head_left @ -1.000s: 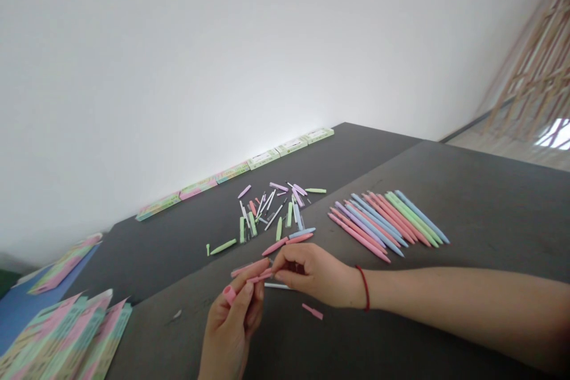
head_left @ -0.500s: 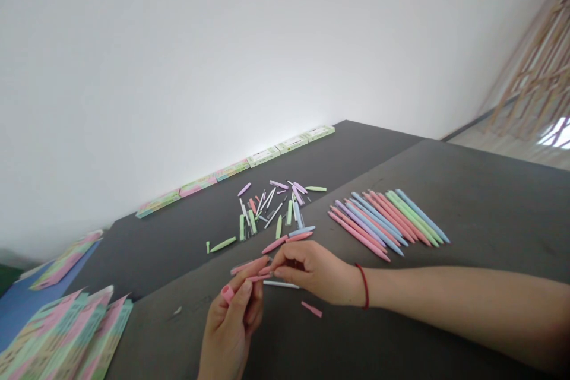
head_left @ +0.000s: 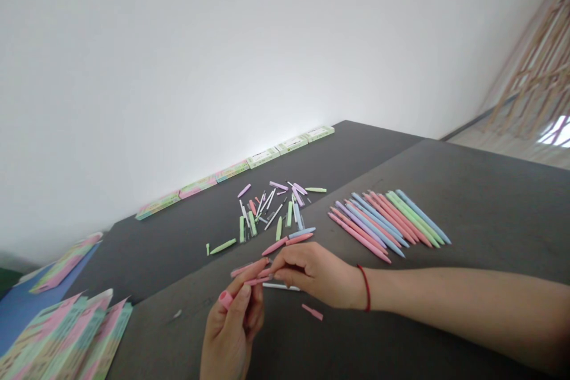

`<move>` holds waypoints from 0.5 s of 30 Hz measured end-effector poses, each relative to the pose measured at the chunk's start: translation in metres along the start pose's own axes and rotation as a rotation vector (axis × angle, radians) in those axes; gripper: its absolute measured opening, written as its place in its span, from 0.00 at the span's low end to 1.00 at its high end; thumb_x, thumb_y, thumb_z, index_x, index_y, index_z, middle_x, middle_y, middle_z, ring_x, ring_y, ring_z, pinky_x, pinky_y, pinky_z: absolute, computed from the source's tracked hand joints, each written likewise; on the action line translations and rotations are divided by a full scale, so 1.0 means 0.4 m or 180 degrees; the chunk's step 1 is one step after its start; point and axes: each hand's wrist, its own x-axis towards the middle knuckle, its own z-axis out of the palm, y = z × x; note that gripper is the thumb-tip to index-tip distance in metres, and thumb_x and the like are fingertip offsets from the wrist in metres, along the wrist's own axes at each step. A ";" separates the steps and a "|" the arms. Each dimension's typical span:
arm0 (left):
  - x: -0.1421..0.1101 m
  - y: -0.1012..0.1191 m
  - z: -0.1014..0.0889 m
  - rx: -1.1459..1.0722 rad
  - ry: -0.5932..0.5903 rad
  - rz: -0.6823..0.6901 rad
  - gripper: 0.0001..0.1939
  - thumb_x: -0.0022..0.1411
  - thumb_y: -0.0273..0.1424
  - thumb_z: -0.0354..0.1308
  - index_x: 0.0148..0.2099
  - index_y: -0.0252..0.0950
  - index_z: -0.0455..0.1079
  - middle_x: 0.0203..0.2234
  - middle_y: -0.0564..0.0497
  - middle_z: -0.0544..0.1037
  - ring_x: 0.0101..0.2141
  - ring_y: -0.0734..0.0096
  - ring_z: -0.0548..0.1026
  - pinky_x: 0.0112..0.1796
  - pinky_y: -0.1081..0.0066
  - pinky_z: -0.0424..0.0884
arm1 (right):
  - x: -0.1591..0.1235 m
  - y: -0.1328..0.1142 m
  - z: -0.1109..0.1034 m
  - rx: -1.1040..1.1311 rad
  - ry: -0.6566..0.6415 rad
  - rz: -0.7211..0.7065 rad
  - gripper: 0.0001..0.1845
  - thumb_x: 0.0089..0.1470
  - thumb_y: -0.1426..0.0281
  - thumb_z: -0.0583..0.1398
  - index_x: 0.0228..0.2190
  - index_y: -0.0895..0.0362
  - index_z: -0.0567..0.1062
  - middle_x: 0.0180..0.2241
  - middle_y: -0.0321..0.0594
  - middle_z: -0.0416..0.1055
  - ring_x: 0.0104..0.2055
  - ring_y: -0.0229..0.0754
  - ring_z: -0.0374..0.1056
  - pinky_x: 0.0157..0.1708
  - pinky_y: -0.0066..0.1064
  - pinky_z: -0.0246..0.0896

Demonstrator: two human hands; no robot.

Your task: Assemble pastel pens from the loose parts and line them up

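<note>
Your left hand (head_left: 234, 328) is pinching a pink pen part (head_left: 257, 281) above the table (head_left: 178, 294), probably holding it steady for your right hand (head_left: 312, 275), which is pinching at its end, around what I cannot tell. Pens (head_left: 392, 218) are lying aligned, perhaps for order.
</note>
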 end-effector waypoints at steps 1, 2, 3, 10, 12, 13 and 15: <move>0.000 0.001 0.000 -0.0012 0.0004 0.0001 0.20 0.55 0.39 0.60 0.49 0.38 0.72 0.21 0.57 0.66 0.18 0.84 0.55 0.17 0.81 0.51 | 0.000 0.000 0.000 -0.0021 -0.0005 0.0004 0.08 0.57 0.71 0.55 0.31 0.60 0.73 0.25 0.34 0.67 0.28 0.33 0.60 0.30 0.22 0.54; 0.000 0.002 0.000 -0.0013 0.0002 -0.0011 0.20 0.55 0.39 0.60 0.49 0.38 0.73 0.21 0.56 0.66 0.18 0.84 0.55 0.17 0.81 0.51 | 0.000 0.000 0.000 -0.0041 -0.0015 0.0017 0.08 0.57 0.71 0.55 0.31 0.60 0.73 0.25 0.34 0.67 0.28 0.33 0.60 0.30 0.22 0.54; 0.000 0.003 0.000 -0.0006 0.0003 -0.0028 0.20 0.54 0.39 0.60 0.49 0.38 0.73 0.21 0.56 0.66 0.18 0.84 0.55 0.17 0.81 0.51 | 0.000 0.000 0.001 -0.0060 -0.0025 0.0035 0.08 0.57 0.71 0.55 0.31 0.60 0.73 0.26 0.34 0.67 0.28 0.33 0.60 0.30 0.22 0.54; 0.003 -0.004 -0.009 0.0061 -0.0012 -0.0058 0.20 0.53 0.39 0.61 0.48 0.39 0.73 0.20 0.58 0.65 0.18 0.84 0.56 0.18 0.81 0.53 | 0.001 -0.001 0.006 0.0174 0.0007 0.0167 0.08 0.58 0.73 0.53 0.32 0.60 0.73 0.25 0.33 0.68 0.27 0.31 0.61 0.29 0.20 0.55; 0.002 -0.006 -0.008 0.0141 -0.0011 -0.0063 0.20 0.53 0.39 0.62 0.48 0.39 0.73 0.20 0.58 0.65 0.18 0.84 0.56 0.18 0.81 0.53 | -0.001 -0.002 0.008 0.0193 0.0005 0.0222 0.08 0.57 0.72 0.54 0.32 0.60 0.73 0.25 0.34 0.68 0.27 0.31 0.61 0.28 0.20 0.55; 0.001 -0.007 -0.006 0.0203 -0.0019 -0.0049 0.21 0.53 0.39 0.62 0.48 0.39 0.73 0.20 0.58 0.64 0.18 0.84 0.56 0.18 0.81 0.53 | -0.002 -0.002 0.008 0.0174 -0.0015 0.0245 0.08 0.57 0.71 0.54 0.32 0.60 0.73 0.25 0.34 0.68 0.27 0.32 0.61 0.28 0.21 0.55; -0.003 -0.009 -0.004 0.0378 -0.0065 0.0028 0.21 0.53 0.40 0.61 0.49 0.38 0.73 0.19 0.58 0.63 0.18 0.83 0.56 0.17 0.80 0.53 | -0.004 -0.001 0.010 0.0113 -0.0057 0.0271 0.08 0.57 0.70 0.55 0.31 0.60 0.73 0.26 0.34 0.68 0.27 0.32 0.62 0.28 0.21 0.55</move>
